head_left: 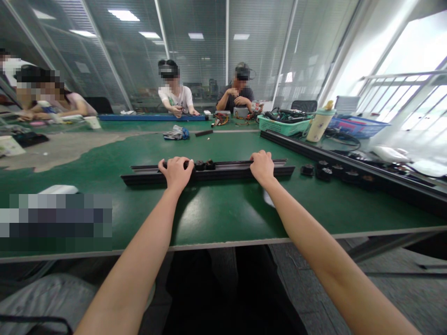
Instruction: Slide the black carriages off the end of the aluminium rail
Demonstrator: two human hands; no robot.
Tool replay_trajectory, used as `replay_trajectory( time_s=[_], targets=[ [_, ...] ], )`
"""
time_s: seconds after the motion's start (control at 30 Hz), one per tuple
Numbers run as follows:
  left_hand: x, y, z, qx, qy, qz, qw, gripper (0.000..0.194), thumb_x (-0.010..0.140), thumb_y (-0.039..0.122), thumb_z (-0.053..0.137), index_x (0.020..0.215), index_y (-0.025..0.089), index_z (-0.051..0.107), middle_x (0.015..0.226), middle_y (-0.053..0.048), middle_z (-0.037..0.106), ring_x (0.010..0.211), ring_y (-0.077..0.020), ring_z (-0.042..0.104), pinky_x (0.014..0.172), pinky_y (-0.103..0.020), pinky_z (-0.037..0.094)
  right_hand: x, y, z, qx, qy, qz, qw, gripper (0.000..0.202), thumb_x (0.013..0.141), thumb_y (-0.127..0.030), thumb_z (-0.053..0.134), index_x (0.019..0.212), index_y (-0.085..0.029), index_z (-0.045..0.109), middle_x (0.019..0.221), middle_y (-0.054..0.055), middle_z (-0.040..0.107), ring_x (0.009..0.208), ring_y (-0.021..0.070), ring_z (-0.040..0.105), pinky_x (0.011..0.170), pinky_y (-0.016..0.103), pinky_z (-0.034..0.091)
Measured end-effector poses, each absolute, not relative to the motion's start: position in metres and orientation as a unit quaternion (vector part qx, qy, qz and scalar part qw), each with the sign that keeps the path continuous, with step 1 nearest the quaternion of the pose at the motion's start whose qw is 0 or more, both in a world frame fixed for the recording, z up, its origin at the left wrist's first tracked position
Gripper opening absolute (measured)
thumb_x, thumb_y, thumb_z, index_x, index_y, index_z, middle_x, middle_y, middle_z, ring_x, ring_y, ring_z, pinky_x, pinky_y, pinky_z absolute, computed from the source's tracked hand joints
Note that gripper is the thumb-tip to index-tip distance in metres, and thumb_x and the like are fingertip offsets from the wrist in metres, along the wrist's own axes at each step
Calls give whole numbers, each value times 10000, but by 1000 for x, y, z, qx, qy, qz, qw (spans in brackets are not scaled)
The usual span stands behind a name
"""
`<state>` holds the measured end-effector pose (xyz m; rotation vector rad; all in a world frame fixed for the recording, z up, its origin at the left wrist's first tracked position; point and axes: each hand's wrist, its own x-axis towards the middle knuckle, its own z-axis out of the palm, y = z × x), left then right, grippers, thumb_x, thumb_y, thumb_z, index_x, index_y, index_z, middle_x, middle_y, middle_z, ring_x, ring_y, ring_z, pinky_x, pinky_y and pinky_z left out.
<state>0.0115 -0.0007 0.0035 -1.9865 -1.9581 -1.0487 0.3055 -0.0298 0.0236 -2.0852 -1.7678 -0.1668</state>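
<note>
A long black rail with a channel along it (230, 175) lies crosswise on the green table in front of me. My left hand (177, 173) is closed over its left half, thumb and fingers curled down onto it. Just right of those fingers, small black blocks (204, 164) sit in the channel. Whether my left fingertips also touch one of them, I cannot tell. Toward the right end, my right hand (262, 166) is wrapped over the rail, with its fingertips hidden behind the far side.
At right, several small black parts (324, 172) lie beside a longer black rail (349, 160). Behind it stand a green basket of cables (284, 125) and a cream bottle (319, 124). A crumpled cloth (176, 133) lies beyond my hands. Co-workers sit across the table and at left.
</note>
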Motion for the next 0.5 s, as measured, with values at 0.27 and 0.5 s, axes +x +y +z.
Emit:
replay_trajectory(
  time_s=[0.27, 0.5],
  targets=[
    [11, -1, 3, -665, -653, -354, 82, 308, 1023, 425, 506, 986, 279, 774, 1200, -101, 785, 1236, -349, 622, 1266, -611, 218, 307, -30, 24, -748, -628, -61, 208, 479, 970, -15, 433, 1251, -167, 791, 1339, 183, 667, 1247, 319, 537, 952, 385, 499],
    [11, -1, 3, -667, -653, -351, 77, 316, 1028, 421, 503, 1013, 273, 781, 1204, -108, 780, 1251, -350, 618, 1266, -606, 204, 309, -31, 25, -750, -627, -58, 203, 481, 976, -13, 430, 1268, -159, 784, 1334, 189, 667, 1265, 321, 548, 979, 397, 499]
  ],
)
